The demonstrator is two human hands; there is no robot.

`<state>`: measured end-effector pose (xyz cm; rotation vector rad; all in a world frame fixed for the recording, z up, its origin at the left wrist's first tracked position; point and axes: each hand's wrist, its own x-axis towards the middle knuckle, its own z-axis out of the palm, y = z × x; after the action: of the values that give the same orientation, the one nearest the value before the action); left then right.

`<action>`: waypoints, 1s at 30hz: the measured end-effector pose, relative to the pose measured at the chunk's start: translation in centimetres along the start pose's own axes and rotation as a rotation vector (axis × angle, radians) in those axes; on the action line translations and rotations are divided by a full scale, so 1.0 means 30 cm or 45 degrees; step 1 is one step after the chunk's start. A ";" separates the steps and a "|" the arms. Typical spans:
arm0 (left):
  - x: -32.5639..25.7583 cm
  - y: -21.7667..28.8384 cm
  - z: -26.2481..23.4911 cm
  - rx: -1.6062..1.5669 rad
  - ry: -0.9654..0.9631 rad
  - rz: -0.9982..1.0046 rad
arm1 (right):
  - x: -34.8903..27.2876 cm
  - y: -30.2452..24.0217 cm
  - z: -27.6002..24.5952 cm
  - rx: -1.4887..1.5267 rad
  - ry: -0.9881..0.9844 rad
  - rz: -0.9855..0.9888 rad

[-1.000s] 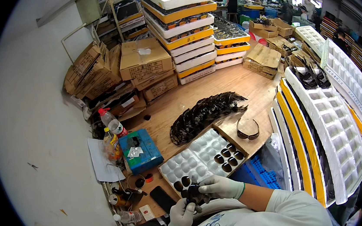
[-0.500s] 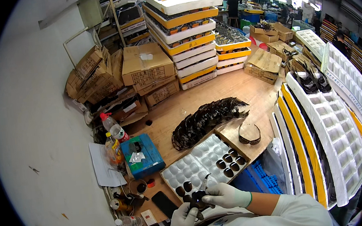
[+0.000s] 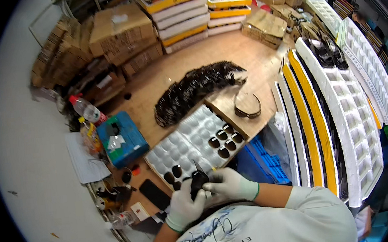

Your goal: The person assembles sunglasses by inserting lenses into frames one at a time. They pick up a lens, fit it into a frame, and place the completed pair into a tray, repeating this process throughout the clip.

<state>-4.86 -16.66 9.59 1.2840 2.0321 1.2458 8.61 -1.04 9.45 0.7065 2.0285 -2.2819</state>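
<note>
Both my hands wear white gloves and are close together at the near edge of the tray. My left hand (image 3: 186,207) is closed round the lower side of a dark pair of sunglasses (image 3: 199,182), partly hidden by the fingers. My right hand (image 3: 233,185) pinches the sunglasses from the right. A thin grey pointed piece (image 3: 199,166) sticks up beside its fingertips; whether it is a blade I cannot tell. Just beyond, a box with a white moulded tray (image 3: 177,146) holds several dark lenses (image 3: 223,152), at its right side and near left corner.
A long row of dark glasses frames (image 3: 195,90) lies beyond the tray, with one separate pair (image 3: 248,112) to its right. At left are a blue box (image 3: 122,139), bottles (image 3: 88,110) and a phone (image 3: 155,194). White foam trays (image 3: 343,120) stand at right; cartons (image 3: 120,32) sit behind.
The view has tipped downward, so the table contents appear higher and further left. My hands have drawn closer together round the sunglasses, covering more of them. The pointed piece now leans left.
</note>
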 end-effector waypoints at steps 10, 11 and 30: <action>0.421 -0.312 0.270 -0.939 -0.122 -0.620 | 0.093 -0.117 -0.423 -0.917 -0.374 -0.026; 0.476 -0.420 0.363 -0.432 -0.071 -0.509 | 0.114 -0.195 -0.458 -1.023 -0.438 0.016; 0.455 -0.442 0.435 -0.380 -0.084 -0.514 | 0.167 -0.015 -0.528 -0.193 -0.015 -0.284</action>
<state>-8.27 -0.98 -7.00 0.7241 1.8512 1.2325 9.09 15.42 7.24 0.4781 2.3515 -2.1980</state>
